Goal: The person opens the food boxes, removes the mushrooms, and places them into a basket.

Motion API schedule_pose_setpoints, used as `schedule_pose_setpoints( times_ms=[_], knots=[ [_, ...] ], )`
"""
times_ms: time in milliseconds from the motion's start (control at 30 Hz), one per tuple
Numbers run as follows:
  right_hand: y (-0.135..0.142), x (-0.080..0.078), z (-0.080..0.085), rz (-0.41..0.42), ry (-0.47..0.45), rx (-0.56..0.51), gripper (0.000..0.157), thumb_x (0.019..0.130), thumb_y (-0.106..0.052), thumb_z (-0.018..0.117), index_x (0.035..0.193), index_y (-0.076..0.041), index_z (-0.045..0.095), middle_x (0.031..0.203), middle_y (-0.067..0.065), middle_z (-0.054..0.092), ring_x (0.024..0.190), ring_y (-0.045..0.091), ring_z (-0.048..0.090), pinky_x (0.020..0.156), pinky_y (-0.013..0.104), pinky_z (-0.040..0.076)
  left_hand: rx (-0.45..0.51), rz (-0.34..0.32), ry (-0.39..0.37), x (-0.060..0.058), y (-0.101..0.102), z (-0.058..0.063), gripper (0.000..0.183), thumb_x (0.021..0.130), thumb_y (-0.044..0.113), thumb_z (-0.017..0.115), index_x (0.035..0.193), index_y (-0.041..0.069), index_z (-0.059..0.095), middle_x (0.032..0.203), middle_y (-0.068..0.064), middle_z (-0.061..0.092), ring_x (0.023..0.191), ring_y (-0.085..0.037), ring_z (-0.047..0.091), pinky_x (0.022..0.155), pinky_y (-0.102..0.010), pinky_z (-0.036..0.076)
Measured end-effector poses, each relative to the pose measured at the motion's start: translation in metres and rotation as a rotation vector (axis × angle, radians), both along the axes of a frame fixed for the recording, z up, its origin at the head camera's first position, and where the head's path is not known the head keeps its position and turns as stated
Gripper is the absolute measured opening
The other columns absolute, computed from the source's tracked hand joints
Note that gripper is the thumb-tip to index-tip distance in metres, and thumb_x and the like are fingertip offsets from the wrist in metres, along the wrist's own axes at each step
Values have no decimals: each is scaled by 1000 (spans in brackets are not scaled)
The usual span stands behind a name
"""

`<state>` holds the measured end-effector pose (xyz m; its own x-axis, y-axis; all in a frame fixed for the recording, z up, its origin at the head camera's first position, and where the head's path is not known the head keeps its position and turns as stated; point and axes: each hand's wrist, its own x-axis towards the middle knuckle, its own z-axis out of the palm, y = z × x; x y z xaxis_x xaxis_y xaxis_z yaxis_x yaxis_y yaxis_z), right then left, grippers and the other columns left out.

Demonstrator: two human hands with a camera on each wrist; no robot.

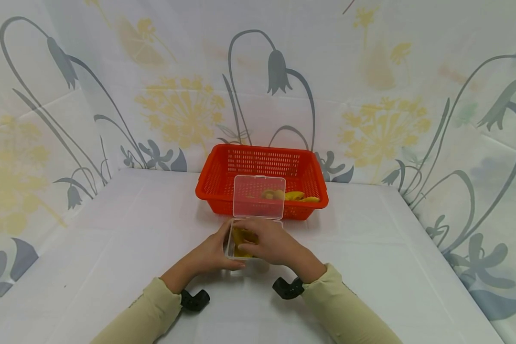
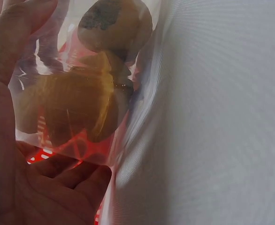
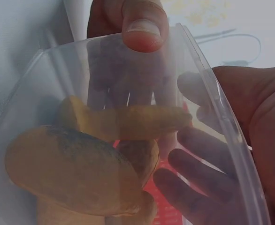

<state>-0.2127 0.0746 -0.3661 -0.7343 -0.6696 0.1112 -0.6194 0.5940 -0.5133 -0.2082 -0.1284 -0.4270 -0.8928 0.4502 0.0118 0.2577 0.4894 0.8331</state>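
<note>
One clear box, left hand clasping it, opened upward, its long axis and the right hand's grip impossible to tell.

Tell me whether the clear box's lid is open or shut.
Open: the lid stands up behind the clear box, and the right hand reaches inside.

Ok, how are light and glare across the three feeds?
Head: even light, soft shadows beside the red basket; left wrist: glare streaks on the clear box, left hand dim; right wrist: yellowish items hazy through the clear box, floral backdrop washed out.
</note>
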Motion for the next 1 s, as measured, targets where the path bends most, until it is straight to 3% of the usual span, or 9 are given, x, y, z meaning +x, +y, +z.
schedule_pose_setpoints(
  times_ms=[200,433,800,1000],
  knots=[
    [0,0,1,35,-18,18,36,89,-29,70,124,-25,62,115,-8,64,104,17,59,91,30,53,-8,-9,8,0,0,0,108,65,42,87,148,39,17,150,14,32,143,-17,29,115,-53,32],
    [0,0,2,60,-12,44,34,91,-28,68,124,-24,63,123,-8,62,110,18,59,92,27,53,-3,-10,12,0,1,-1,108,65,43,87,146,43,17,150,14,32,141,-17,32,115,-54,32],
    [-1,0,1,-2,-17,-26,10,87,-23,72,94,-24,66,100,-12,64,98,10,58,88,30,55,-5,-5,-3,-1,0,-2,106,65,44,87,146,43,18,147,9,36,136,-19,36,111,-54,38],
    [0,1,5,-32,-26,-22,10,88,-21,72,93,-24,64,101,-11,63,96,8,58,89,28,55,-13,-4,-11,-1,0,-2,105,65,46,86,145,43,18,144,8,38,130,-19,40,108,-51,43]
  ],
)
